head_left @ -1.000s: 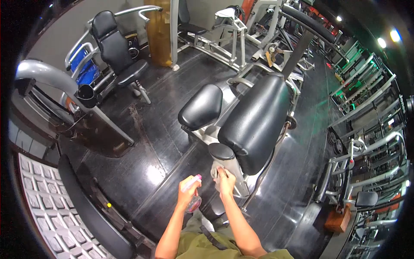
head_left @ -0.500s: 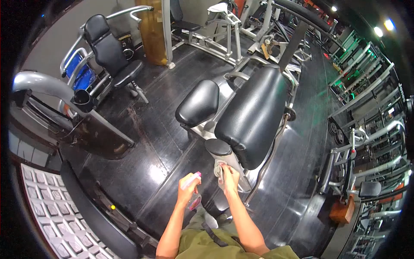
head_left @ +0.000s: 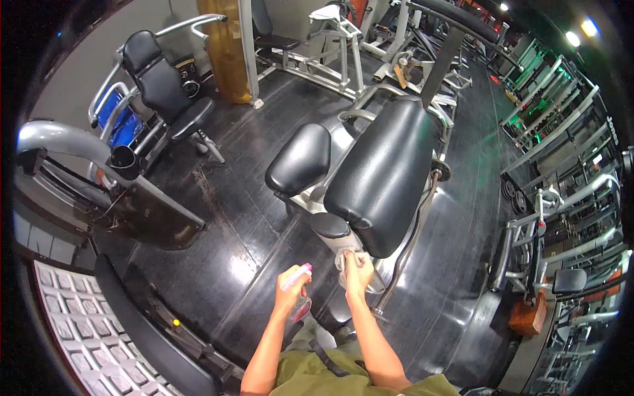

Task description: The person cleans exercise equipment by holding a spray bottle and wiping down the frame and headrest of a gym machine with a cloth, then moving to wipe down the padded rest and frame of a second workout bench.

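My left hand (head_left: 288, 292) is closed around a spray bottle (head_left: 302, 309) with a pink-and-white trigger head and a clear body, held in front of my legs. My right hand (head_left: 360, 272) grips a greyish cloth (head_left: 341, 260). That cloth lies against the silver end post (head_left: 338, 243) of a bench machine, just below its black oval cap (head_left: 330, 225). Beyond the post are a long black padded bench (head_left: 383, 178) and a smaller black pad (head_left: 300, 158) to its left. Part of the cloth is hidden by my fingers.
A bent metal bar (head_left: 413, 241) runs along the bench's right side. A black-padded seat machine (head_left: 162, 76) stands at upper left, near a curved silver machine arm (head_left: 66, 138). Racks (head_left: 561, 158) line the right side, with a wooden block (head_left: 528, 315) on the floor.
My right hand and the cloth have shifted slightly right across the post. The left hand still holds the spray bottle. The whole view has moved a little.
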Tool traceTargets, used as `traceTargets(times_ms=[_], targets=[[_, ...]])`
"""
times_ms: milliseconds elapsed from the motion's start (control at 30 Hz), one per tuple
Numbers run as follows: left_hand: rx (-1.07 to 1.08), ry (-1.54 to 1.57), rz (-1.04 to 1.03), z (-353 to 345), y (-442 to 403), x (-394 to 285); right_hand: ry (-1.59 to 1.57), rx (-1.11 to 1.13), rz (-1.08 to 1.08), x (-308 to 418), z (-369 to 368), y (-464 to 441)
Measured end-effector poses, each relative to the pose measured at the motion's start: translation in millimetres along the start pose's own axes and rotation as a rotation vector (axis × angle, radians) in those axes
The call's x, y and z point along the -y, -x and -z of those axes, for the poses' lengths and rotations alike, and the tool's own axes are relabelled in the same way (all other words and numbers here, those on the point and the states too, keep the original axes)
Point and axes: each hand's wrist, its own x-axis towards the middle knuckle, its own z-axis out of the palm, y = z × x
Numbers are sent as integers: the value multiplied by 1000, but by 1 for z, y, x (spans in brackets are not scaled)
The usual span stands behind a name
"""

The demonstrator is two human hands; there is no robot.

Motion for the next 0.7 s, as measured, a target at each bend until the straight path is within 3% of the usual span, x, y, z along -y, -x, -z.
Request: traceTargets(times_ms=[100,200,333,467,500,600,700], targets=[[11,-13,-29,-3,-2,-1,-11,-62,294,-18,0,-10],[15,2,-34,-4,-1,-1,-163,-110,5,-20,13,-6],[15,2,-22,-3,1,0,8,-221,293,-28,18,-11],[-1,-5,-7,-4,4,-1,-1,-87,336,9,9,2],[6,-14,-6,-4,4,-1,162,-141,490,21,9,7],[22,-35,-32,-7,1,-6,224,-139,608,23,16,3],[23,-9,-100,-15,-5,-19,188,-136,505,0,28,-9]])
